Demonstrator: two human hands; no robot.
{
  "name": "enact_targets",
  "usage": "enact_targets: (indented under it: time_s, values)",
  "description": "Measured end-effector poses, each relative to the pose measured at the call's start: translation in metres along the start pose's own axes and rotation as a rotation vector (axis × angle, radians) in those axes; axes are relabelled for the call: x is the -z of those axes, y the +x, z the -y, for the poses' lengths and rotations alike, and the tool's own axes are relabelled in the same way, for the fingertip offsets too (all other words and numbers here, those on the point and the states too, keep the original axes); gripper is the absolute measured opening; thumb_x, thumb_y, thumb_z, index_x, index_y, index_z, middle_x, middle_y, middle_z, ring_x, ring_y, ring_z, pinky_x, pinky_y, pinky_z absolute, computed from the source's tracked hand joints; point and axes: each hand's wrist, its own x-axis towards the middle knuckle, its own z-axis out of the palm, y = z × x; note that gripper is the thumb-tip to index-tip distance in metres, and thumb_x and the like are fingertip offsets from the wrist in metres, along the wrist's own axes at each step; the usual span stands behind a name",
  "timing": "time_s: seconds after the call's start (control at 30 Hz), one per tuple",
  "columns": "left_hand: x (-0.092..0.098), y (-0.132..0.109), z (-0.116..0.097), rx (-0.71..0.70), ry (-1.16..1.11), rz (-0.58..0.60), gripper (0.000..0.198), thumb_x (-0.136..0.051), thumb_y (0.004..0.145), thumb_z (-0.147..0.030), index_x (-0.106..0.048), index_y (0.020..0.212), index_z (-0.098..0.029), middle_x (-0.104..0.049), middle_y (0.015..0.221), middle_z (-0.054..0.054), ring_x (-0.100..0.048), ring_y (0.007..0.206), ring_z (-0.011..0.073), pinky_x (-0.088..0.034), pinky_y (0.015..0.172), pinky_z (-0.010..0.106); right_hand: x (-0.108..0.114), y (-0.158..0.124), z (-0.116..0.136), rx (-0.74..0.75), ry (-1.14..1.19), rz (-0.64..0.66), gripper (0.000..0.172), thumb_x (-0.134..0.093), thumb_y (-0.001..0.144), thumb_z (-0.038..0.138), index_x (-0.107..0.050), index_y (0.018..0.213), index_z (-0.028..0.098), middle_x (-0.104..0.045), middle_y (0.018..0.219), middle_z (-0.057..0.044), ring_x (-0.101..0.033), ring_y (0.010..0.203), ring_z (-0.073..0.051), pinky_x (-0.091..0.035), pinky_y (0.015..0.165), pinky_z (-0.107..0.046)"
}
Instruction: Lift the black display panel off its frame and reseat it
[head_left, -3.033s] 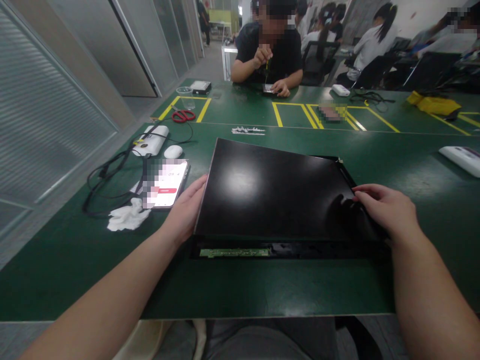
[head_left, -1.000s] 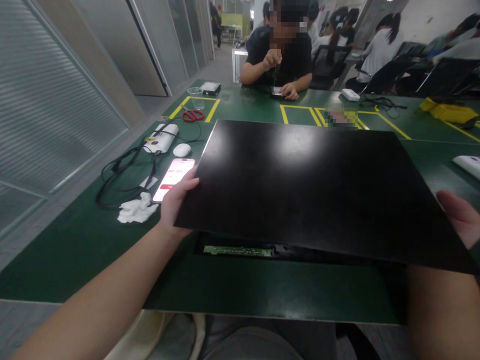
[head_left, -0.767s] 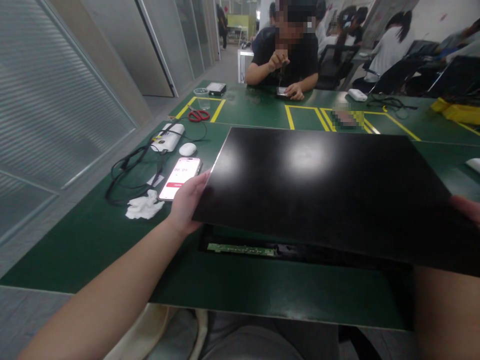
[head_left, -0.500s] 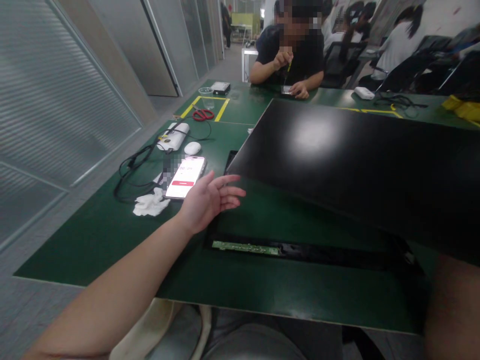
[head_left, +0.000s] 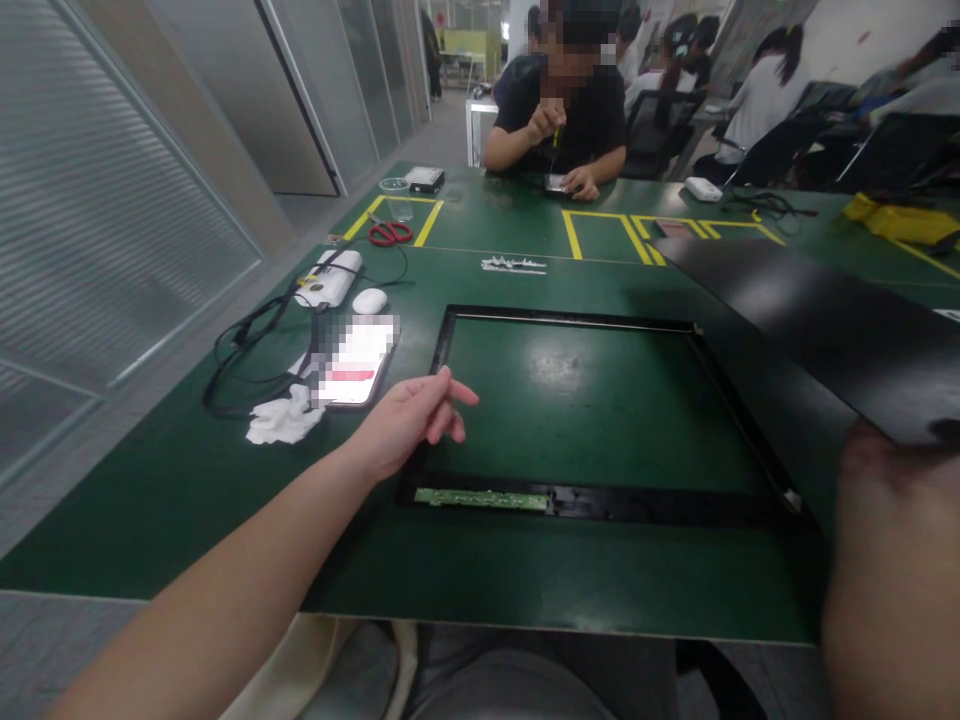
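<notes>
A large thin black panel (head_left: 810, 310), like a screen, is tilted up at the right side. My right hand (head_left: 874, 465) grips its near edge, with the fingers hidden beneath it. On the table lies a black rectangular frame (head_left: 652, 506), like a monitor bezel, with a narrow green circuit board (head_left: 480, 499) along its near bar. My left hand (head_left: 420, 415) hovers at the frame's left side, index finger stretched out and the others loosely bent, holding nothing.
Left of the frame are a lit phone (head_left: 358, 365), a crumpled tissue (head_left: 285, 415), a white case (head_left: 370, 301), and a white device with black cables (head_left: 330, 278). Red-handled scissors (head_left: 390, 234) and white strips (head_left: 514, 265) lie farther back. A person (head_left: 555, 130) works across the green table (head_left: 187, 520).
The black panel has swung right, away from the frame, in my right hand, uncovering the frame and the white strips. My left hand has drawn slightly left and its fingers have curled a little.
</notes>
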Motion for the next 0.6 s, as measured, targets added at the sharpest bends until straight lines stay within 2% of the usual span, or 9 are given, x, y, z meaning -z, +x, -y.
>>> enact_targets:
  time_s: [0.07,0.13,0.27,0.4,0.53,0.6]
  values:
    - [0.000,0.000,0.000,0.030,0.002,-0.017,0.051,-0.072,0.087,-0.067,-0.078,0.088,-0.017,-0.058,0.049,-0.002,-0.064,0.060,0.0188,-0.052,0.068,0.032,-0.002,-0.006,-0.001,0.128,-0.091,0.140,0.014,-0.063,0.085,0.033,-0.060,0.073,0.027,-0.066,0.137,0.009,-0.067,0.125,-0.032,-0.064,0.078,-0.069]
    - [0.000,0.000,0.000,0.032,0.015,-0.018,0.044,-0.074,0.087,-0.061,-0.079,0.092,-0.017,-0.066,0.058,0.001,-0.064,0.062,0.0187,-0.051,0.067,0.032,-0.002,-0.008,-0.001,0.185,-0.173,0.217,0.017,-0.059,0.087,0.027,-0.054,0.070,0.025,-0.068,0.134,0.006,-0.067,0.126,-0.030,-0.065,0.079,-0.067]
    - [0.000,-0.001,0.001,-0.002,0.050,0.019,0.027,-0.080,0.084,-0.043,-0.079,0.095,-0.017,-0.067,0.063,0.000,-0.060,0.062,0.0161,-0.049,0.066,0.030,0.000,-0.006,-0.003,0.208,-0.265,0.307,0.021,-0.053,0.087,0.024,-0.046,0.067,0.024,-0.070,0.128,0.001,-0.070,0.120,-0.027,-0.070,0.071,-0.054]
    - [-0.001,-0.001,0.001,-0.012,0.073,0.013,0.022,-0.079,0.085,-0.038,-0.079,0.095,-0.019,-0.069,0.067,0.000,-0.062,0.066,0.0162,-0.050,0.070,0.031,0.002,0.003,-0.007,0.236,-0.257,0.311,0.012,-0.054,0.082,0.022,-0.050,0.070,0.023,-0.071,0.123,-0.003,-0.072,0.114,-0.023,-0.065,0.055,-0.032]
    - [-0.002,-0.001,0.001,-0.028,0.104,0.003,0.020,-0.078,0.085,-0.037,-0.079,0.095,-0.020,-0.071,0.070,0.001,-0.064,0.068,0.0169,-0.050,0.072,0.032,0.003,0.012,-0.010,0.261,-0.297,0.335,0.005,-0.053,0.078,0.020,-0.058,0.076,0.021,-0.072,0.121,-0.007,-0.071,0.108,-0.020,-0.058,0.048,-0.022]
    - [-0.003,-0.001,0.001,-0.030,0.117,0.014,0.020,-0.078,0.085,-0.037,-0.079,0.096,-0.020,-0.072,0.071,0.001,-0.064,0.069,0.0171,-0.051,0.073,0.032,0.003,0.015,-0.012,0.268,-0.347,0.276,0.004,-0.054,0.074,0.019,-0.057,0.077,0.021,-0.072,0.117,-0.006,-0.071,0.104,-0.018,-0.054,0.046,-0.020]
